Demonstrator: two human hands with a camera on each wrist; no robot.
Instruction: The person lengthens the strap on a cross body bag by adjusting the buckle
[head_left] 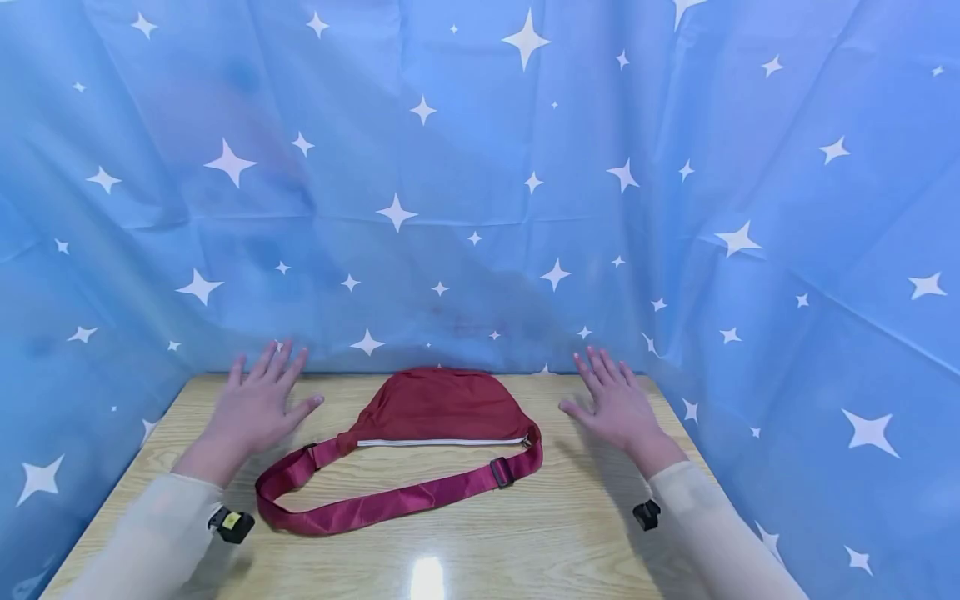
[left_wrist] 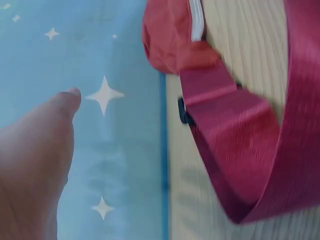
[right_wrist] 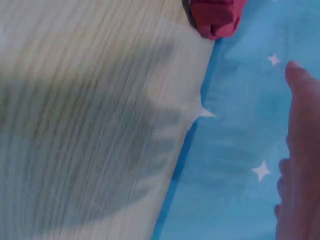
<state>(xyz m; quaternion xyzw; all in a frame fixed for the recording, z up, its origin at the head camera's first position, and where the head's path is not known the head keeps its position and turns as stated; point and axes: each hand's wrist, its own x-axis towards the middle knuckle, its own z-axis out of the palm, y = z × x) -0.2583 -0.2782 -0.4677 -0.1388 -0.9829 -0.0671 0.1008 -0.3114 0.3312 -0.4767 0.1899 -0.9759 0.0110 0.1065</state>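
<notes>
Currently, far left: left hand [head_left: 255, 410] held over wood-grain table [head_left: 525, 542], fingers straight and slightly spread, thumb out, touching nothing. Next, magenta strap [head_left: 375, 510] looped on the table toward the wearer, near that hand. Centre: dark red waist bag [head_left: 446, 408] lying near the table's far edge, white zipper [head_left: 442, 442] along its near side; black buckle [head_left: 502, 472] on the strap's right part. Far right: right hand [head_left: 618, 411] raised, fingers spread, apart from the bag.

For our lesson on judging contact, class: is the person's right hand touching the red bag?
Apart. The head view shows it plainly: a strip of bare wooden tabletop is visible between the right hand and the red bag.
</notes>
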